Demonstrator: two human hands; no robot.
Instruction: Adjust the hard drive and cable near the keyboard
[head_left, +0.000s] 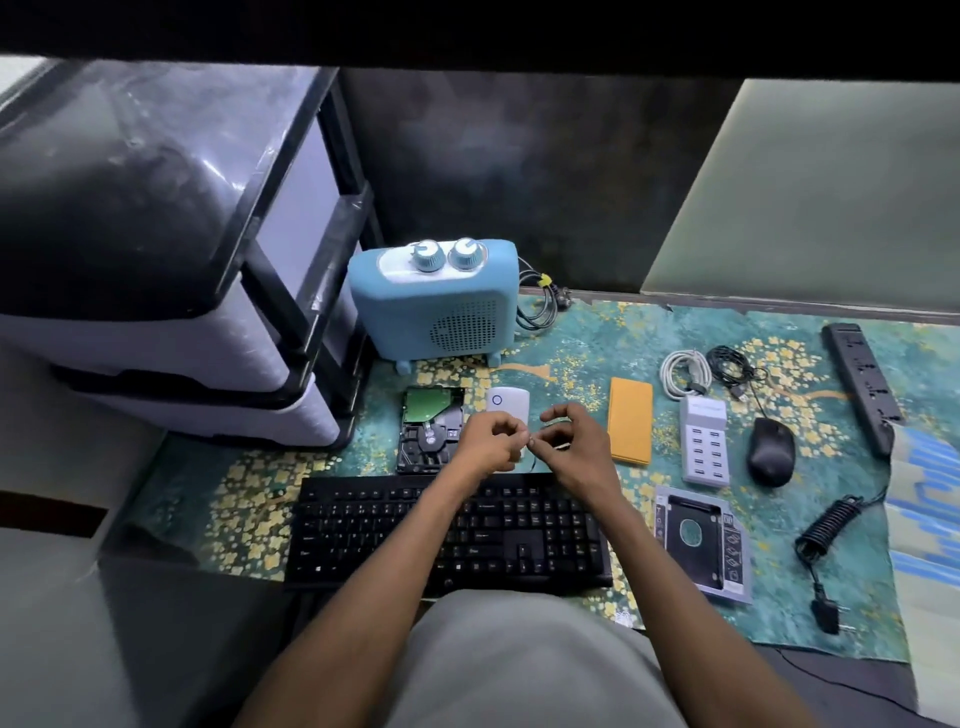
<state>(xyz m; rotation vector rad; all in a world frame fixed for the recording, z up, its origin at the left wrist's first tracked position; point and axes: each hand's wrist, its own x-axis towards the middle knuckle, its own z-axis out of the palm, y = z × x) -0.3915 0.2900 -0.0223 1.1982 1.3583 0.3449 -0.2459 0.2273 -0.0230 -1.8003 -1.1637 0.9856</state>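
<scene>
My left hand (491, 444) and my right hand (574, 447) meet above the far edge of a black keyboard (395, 530). Both pinch a small thin thing (535, 442) between their fingertips; it is too small to name. Just behind the hands lies a white rounded device (508, 401) with a blue ring, partly hidden by my left hand. A bare hard drive (428, 428) lies to the left of my left hand. An orange flat case (630, 426) lies to the right of my right hand.
A blue heater (434, 304) with two knobs stands behind, next to a plastic drawer unit (171, 291). On the green patterned mat (208, 493) to the right lie a white multi-port charger (704, 439), a black mouse (770, 449), coiled cables (684, 371), a drive caddy (701, 540) and a black power strip (862, 384).
</scene>
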